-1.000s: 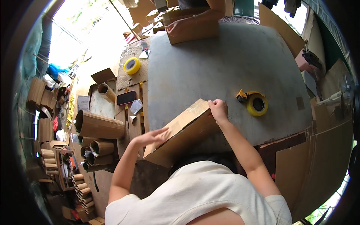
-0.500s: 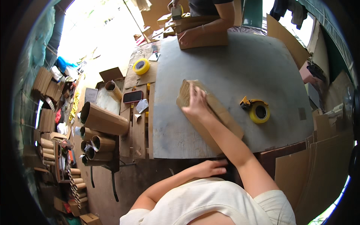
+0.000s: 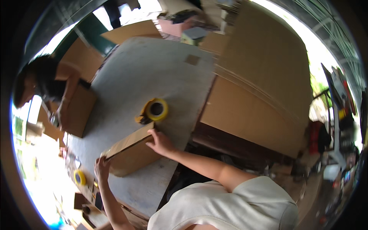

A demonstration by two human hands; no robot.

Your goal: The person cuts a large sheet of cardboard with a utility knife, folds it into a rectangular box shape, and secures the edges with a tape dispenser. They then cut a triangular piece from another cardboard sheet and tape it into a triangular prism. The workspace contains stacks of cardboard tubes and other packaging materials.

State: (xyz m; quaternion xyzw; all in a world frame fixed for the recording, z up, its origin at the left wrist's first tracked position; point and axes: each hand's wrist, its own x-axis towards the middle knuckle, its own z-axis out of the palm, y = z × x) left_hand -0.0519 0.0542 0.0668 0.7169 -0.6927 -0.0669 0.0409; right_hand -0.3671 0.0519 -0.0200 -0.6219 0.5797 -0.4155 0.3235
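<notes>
A long, narrow cardboard box [image 3: 132, 158] rests on the grey tabletop near my body, its seamed narrow side facing up. My left hand [image 3: 102, 169] grips its left end, fingers curled over the corner. At the opposite end, my right hand [image 3: 160, 143] holds the upper edge, with thumb and fingers bent against the cardboard. Just beyond the box lies a tape dispenser [image 3: 142, 118] loaded with a yellow roll of tape [image 3: 157, 109]; neither hand touches it.
Across the grey table [image 3: 153, 69], a co-worker [image 3: 57, 82] leans over another cardboard box [image 3: 83, 109]. Large cardboard sheets [image 3: 249, 115] stand along the right side. A second yellow tape roll [image 3: 79, 177] sits at the left, on the wooden boards.
My view has swung to the right. My left hand has come up from beside my body onto the box. The box now stands on its side, and my right hand has shifted to its right end.
</notes>
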